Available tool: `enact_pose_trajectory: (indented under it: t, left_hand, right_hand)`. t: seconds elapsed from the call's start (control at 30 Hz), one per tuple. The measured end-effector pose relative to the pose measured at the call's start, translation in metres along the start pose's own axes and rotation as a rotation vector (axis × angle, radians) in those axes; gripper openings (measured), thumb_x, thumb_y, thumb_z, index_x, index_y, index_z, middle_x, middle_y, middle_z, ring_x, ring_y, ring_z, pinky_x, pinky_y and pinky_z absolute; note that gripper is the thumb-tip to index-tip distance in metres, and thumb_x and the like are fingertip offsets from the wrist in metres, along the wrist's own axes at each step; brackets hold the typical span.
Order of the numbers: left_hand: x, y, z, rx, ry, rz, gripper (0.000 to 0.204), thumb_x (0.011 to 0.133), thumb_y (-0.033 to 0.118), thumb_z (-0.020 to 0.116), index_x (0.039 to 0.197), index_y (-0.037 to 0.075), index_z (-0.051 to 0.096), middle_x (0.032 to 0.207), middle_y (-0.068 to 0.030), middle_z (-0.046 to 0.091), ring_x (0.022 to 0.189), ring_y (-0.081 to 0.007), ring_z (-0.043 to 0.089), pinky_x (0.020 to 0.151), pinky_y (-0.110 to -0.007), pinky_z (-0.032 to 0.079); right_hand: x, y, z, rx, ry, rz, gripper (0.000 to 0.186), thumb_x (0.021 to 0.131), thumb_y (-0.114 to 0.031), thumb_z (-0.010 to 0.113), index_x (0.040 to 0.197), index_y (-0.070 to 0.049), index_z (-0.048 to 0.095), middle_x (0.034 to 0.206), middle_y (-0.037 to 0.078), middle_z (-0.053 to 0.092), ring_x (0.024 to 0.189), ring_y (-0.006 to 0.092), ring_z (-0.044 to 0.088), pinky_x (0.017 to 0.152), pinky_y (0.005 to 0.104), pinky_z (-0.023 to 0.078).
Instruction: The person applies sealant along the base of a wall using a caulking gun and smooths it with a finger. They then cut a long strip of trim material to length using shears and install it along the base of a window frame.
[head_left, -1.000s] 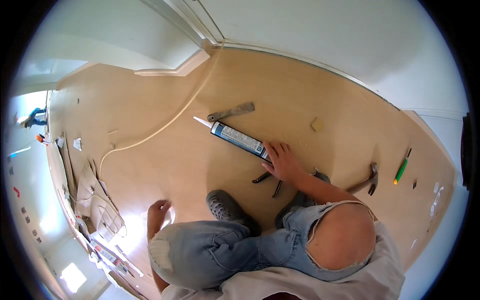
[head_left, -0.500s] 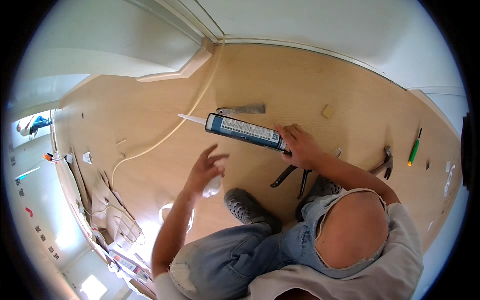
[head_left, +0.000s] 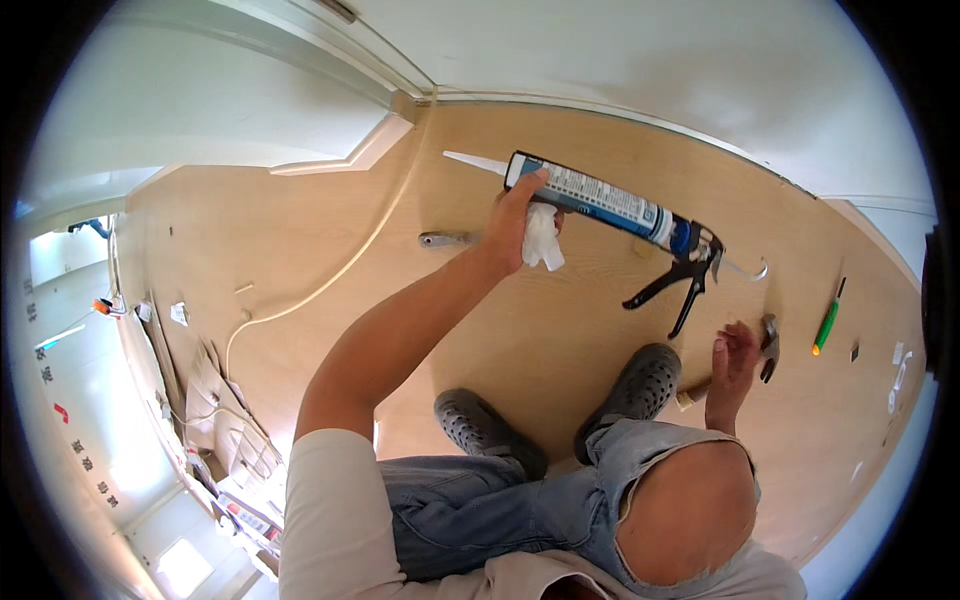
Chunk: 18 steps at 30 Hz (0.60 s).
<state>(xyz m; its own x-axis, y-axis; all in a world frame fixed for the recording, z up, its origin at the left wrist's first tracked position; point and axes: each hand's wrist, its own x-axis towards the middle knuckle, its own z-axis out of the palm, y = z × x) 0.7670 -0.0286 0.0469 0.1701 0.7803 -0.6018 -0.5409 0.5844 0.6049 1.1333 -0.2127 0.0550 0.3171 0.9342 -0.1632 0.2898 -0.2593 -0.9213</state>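
Since 0.5 s ago the caulk gun (head_left: 610,205) passes to the left hand (head_left: 515,225), grip closed on tube front w/ a white rag (head_left: 543,240), nozzle up-left, trigger toward the open right hand (head_left: 735,362), prob. empty, near hammer (head_left: 765,345).

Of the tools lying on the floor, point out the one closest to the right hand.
The hammer, right beside the right hand. The green screwdriver lies farther right, and the scraper is far off, near the left hand.

Home room under renovation: bare floor (head_left: 560,330), scattered hammer (head_left: 768,345).
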Motion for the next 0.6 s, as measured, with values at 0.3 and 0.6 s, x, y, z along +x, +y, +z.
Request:
enact_pose_trajectory:
  t: [0.3, 0.6]
  left_hand:
    - [0.039, 0.015, -0.013, -0.067, -0.138, 0.052, 0.038, 0.091, 0.041, 0.065, 0.100, 0.004, 0.062, 0.080, -0.0145, 0.066, 0.059, -0.0178, 0.059, 0.052, -0.030, 0.050]
    - [0.003, 0.015, -0.052, -0.024, 0.062, -0.010, 0.033, 0.094, 0.036, 0.061, 0.096, 0.003, 0.061, 0.075, -0.0121, 0.063, 0.061, -0.0201, 0.060, 0.055, -0.033, 0.051]
  right_hand:
    - [0.087, 0.008, 0.058, 0.402, -0.449, 0.233, 0.058, 0.103, -0.037, 0.055, 0.144, 0.003, 0.044, 0.112, 0.009, 0.063, 0.102, 0.0163, 0.060, 0.092, 0.0304, 0.047]
    - [0.087, -0.085, 0.093, -0.911, -0.571, -0.045, 0.032, 0.096, -0.033, 0.063, 0.089, -0.001, 0.064, 0.077, 0.015, 0.068, 0.066, 0.0274, 0.066, 0.061, 0.0382, 0.051]
